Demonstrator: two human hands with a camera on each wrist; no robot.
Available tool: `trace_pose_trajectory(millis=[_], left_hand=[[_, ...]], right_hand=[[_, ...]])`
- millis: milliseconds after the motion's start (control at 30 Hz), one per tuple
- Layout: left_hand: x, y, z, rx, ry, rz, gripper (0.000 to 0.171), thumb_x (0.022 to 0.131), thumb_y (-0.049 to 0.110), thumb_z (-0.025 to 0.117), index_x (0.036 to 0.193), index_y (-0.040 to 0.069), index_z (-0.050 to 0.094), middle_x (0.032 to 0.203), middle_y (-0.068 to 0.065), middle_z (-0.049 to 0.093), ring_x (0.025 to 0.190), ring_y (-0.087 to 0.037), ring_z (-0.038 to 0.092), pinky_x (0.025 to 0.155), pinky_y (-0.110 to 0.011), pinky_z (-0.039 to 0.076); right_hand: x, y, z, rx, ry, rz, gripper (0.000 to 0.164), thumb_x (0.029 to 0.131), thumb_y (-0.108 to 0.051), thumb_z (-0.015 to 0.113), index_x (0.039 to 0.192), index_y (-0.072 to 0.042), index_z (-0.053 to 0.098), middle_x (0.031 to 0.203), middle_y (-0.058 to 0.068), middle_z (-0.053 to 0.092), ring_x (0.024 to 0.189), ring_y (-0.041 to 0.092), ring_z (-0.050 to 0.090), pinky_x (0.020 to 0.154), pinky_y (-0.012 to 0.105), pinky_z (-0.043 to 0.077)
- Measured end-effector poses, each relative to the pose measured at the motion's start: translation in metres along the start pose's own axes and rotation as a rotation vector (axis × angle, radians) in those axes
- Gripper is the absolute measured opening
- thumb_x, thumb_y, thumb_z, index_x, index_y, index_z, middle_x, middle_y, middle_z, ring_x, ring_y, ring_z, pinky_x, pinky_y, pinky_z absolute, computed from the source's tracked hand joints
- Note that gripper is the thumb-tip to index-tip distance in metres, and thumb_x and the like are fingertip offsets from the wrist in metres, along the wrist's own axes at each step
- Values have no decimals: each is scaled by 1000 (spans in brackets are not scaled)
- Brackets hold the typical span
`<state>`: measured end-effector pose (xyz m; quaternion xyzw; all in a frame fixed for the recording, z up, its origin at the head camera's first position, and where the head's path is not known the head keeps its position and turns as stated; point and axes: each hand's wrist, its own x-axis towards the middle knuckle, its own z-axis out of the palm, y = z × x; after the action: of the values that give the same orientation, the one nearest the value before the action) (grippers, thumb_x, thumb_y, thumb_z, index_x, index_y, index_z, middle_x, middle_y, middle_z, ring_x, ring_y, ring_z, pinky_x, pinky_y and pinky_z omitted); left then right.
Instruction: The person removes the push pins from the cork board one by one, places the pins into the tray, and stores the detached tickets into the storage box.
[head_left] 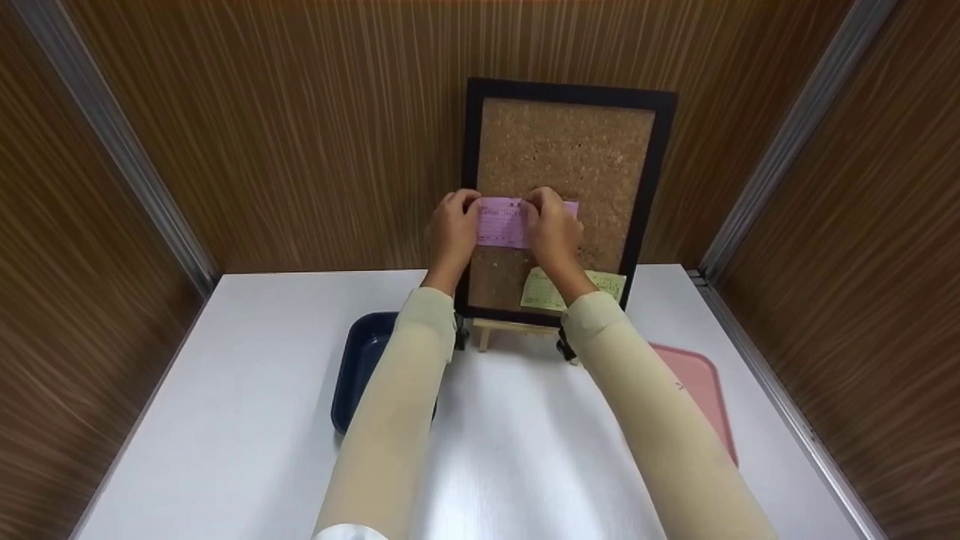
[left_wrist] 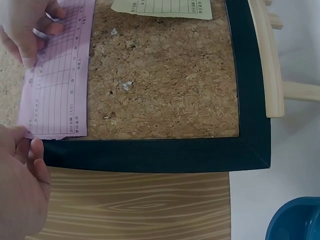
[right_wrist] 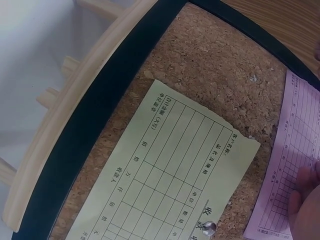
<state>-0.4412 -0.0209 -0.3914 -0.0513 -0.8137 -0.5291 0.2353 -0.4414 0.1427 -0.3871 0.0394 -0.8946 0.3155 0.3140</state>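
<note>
A pink receipt slip [head_left: 501,223] with printed lines lies against the cork board [head_left: 566,150] in its black frame. My left hand [head_left: 454,229] is at the slip's left edge, beside the frame, and pinches the slip's corner between thumb and fingers. My right hand [head_left: 555,229] has bent fingers over the slip's upper middle; whether something small sits between the fingertips is hidden. Lower on the board, a yellow-green receipt slip [right_wrist: 165,170] hangs by a silver pushpin [right_wrist: 209,228]. In the head view my right wrist covers part of it.
A wooden easel [left_wrist: 272,60] bears the board on the white table [head_left: 247,375]. Left of it stands a dark blue tray [head_left: 345,382], partly behind my left sleeve. A pink tray [head_left: 697,375] lies right, partly under my right sleeve. Wood-patterned walls [head_left: 300,135] enclose the table.
</note>
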Motion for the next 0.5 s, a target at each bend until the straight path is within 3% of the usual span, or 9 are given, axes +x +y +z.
trace_pose_trajectory(millis=[333,500], left_hand=[[-2,0,-1,21,-14,2,19,104,28,58,113,18,70,109,2,67,95,-12,59,85,-32,49],[-3,0,-2,-27,-20,1,19,104,26,57,113,15,70,110,0,66,98,-12,59,88,-32,49]], right_hand=[[-3,1,-1,-27,0,-18,12,101,-27,61,104,-17,67,104,0,70,94,21,69,82,52,49],[-4,1,-2,-14,-17,-32,12,101,-26,61,104,-16,67,103,1,70,94,22,69,83,53,48]])
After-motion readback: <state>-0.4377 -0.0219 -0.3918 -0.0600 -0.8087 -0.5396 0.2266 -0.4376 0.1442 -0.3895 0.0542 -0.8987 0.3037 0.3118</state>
